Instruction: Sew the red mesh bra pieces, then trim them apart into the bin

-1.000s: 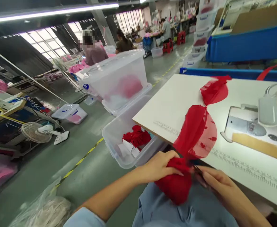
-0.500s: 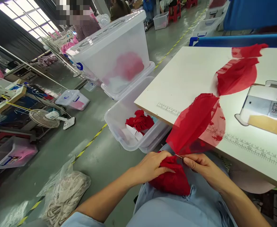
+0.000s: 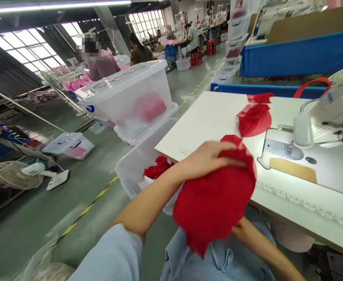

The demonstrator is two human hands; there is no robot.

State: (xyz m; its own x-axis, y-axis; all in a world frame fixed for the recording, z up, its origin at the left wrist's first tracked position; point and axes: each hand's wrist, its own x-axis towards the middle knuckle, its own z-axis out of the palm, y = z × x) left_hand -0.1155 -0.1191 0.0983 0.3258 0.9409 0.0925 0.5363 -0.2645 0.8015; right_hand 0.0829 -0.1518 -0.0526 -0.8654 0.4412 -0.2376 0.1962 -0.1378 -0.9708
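Observation:
My left hand, blurred by motion, is closed on a red fabric piece at the table's front edge, its fingers lying over the top of the cloth. The piece hangs down in front of my lap. Under its lower right edge is my right hand, with its fingers mostly hidden by the cloth, so what they hold does not show. Beyond my left hand, more red fabric pieces lie in a row across the white sewing table.
A sewing machine stands on the table's right side. Left of the table, an open plastic bin holds red cloth, beside a lidded clear box. A fan stands far left. Several people work further back.
My left hand has risen from my lap to the table edge with red cloth. The nearest piece no longer lies flat there. The thin metal tool at my right fingers is out of sight. The view has tilted up.

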